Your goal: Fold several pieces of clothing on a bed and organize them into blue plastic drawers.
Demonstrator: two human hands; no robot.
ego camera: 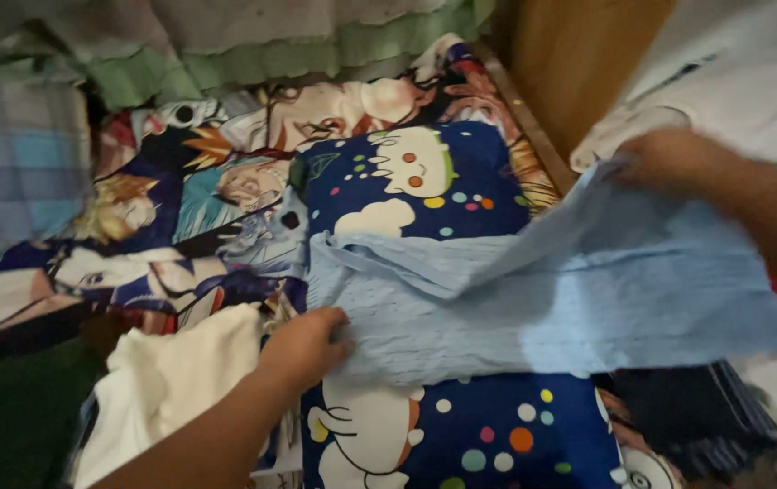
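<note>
The left hand [302,349] presses flat on the near left corner of a light blue cloth [579,308], fingers spread and closed over its edge, pinning it down. The right hand [665,158] pinches the far right part of the same cloth and lifts it, so that side rises off the bed in a loose fold; the hand is blurred, but its fingers are plainly closed on the fabric. The cloth lies stretched across the middle of a dark blue pillow [425,190] printed with white cartoon animals and coloured dots, covering its centre band and leaving its far and near ends showing.

The pillow sits toward the right edge of the bed, on a sheet [198,208] printed with bright cartoon figures in orange, yellow, teal and purple. A cream-white garment [171,380] lies crumpled at the near left of the sheet, just beside the left wrist, with a dark green cloth [8,417] next to it at the near left corner. A pale checked blanket [13,154] lies at the far left edge, and a green ruffled cover [307,54] runs along the far edge. Beyond the right edge stands a brown wooden panel [579,63], with white fabric [751,72] bunched beside it. Dark striped clothing [705,407] lies at the near right.
</note>
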